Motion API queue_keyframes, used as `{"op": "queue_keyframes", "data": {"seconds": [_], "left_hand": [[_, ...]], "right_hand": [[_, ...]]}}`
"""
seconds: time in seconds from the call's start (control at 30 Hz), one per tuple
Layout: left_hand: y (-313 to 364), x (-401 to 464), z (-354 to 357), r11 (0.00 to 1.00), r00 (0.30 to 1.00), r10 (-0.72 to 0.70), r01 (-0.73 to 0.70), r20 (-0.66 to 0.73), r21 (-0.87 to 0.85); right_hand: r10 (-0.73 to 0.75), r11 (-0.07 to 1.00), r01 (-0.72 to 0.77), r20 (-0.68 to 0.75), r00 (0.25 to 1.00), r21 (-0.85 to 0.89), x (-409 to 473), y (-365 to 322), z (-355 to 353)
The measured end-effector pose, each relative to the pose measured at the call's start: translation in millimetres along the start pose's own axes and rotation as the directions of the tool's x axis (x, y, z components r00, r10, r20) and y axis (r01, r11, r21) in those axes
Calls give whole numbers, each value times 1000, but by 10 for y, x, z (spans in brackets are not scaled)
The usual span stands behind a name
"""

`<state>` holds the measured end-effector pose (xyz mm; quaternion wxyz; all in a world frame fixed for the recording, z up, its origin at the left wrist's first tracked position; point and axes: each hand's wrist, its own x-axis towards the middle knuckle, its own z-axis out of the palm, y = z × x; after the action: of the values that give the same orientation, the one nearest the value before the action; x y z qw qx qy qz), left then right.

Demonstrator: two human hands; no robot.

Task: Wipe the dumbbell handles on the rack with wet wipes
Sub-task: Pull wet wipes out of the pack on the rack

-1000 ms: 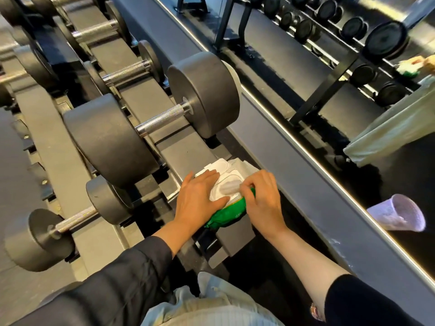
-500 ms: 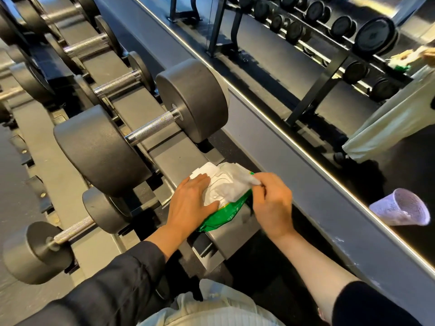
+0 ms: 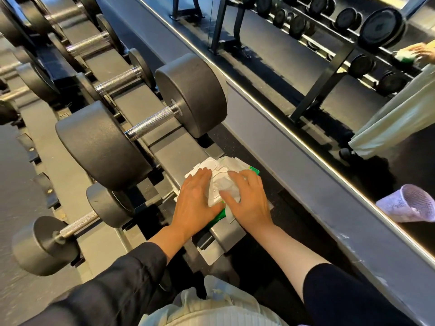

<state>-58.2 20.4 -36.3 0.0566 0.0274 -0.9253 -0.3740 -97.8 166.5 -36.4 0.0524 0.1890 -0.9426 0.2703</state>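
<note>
At the far left, a small dumbbell [image 3: 70,228] is seen on the lower tier of the rack [image 3: 164,149], its knurled handle bare and untouched. Further right, on the upper tier, the large dumbbell [image 3: 141,123] is set across the rail, its handle [image 3: 151,123] dry-looking and well apart from both hands. Just beside it, on the flat end of the rack, the green pack of wet wipes [image 3: 221,184] is laid. The left hand [image 3: 195,203] is pressed flat on the pack's near side, fingers straight, so its grip is released and nothing is grasped. The right hand [image 3: 247,201] is now laid over the white top of the pack, thumb and fingers spread on a crumpled wipe or the lid flap; whether anything is pinched under the palm cannot be told. Half a second earlier that hand was raised at the pack's right edge with a white sheet drawn up between its fingers; the sheet has since been brought down onto the pack. It is judged that a wipe is being freed or the flap resealed, so no handle has yet been wiped. At the far right, a pale mesh cup [image 3: 409,203] is reflected in the mirror [image 3: 306,67].
</note>
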Motion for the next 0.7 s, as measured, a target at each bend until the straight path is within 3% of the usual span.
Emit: {"op": "queue_keyframes", "data": {"seconds": [0.1,0.17,0.3,0.47,0.53,0.6,0.7], "left_hand": [[21,-5,7,1000,1000,-4,4,-4,7],[30,20,7,1000,1000,-4,4,-23,25],[48,69,-19,995,999,12,-7,-43,101],[102,79,24,988,998,54,-52,-11,148],[97,89,56,989,999,40,-38,-12,142],[79,96,82,990,1000,30,-29,-3,137],[76,105,97,989,1000,18,-20,18,146]], "right_hand": [[52,997,-50,34,998,-64,65,-22,20],[34,999,-34,13,999,8,78,-70,0],[98,963,-49,-174,980,267,61,-42,-199],[230,933,-108,-340,912,342,-102,167,-280],[275,929,-170,-305,912,329,-109,180,-234],[308,917,-242,-176,935,318,-57,144,-230],[176,906,-166,9,984,390,36,52,-204]]}}
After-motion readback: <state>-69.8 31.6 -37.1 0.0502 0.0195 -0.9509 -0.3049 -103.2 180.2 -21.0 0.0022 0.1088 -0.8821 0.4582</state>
